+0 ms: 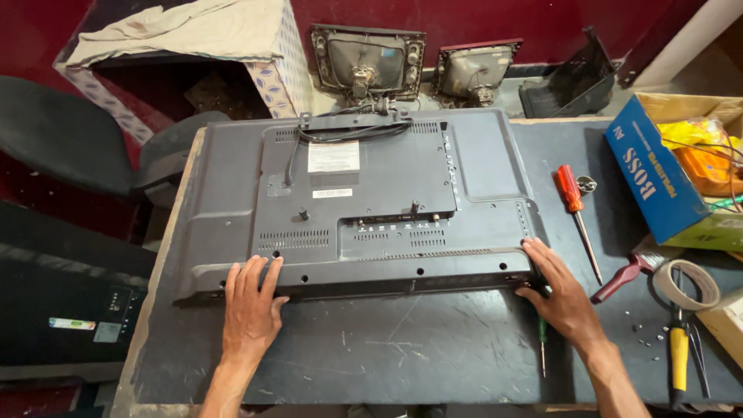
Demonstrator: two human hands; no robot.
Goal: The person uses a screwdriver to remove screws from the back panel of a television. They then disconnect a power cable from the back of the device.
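Dark red walls close off the far side of a scuffed dark worktop (433, 348), where a flat television set (356, 201) lies face down, its grey back cover upward and its near edge running between the two hands. At the near left part of that edge the left hand (251, 306) lies flat, fingers spread on the cover and thumb curled over the rim, pressing rather than closed round anything. At the near right corner the right hand (561, 294) hooks its fingers over the cover's edge, its grip loosely wrapped on the corner. Just beneath this hand a small green-handled screwdriver (542, 348) lies on the worktop. Right of that hand, close by, rest a red-handled screwdriver (576, 217) and a red-handled brush (627, 275), with a roll of tape (687, 285) and yellow-handled pliers (679, 352) farther right. A blue cardboard box (658, 178) stands beyond them. Bare worktop stretches toward the person between the two wrists. Left of the left hand the worktop's edge lies near, with a dark chair (70, 139) beyond it.
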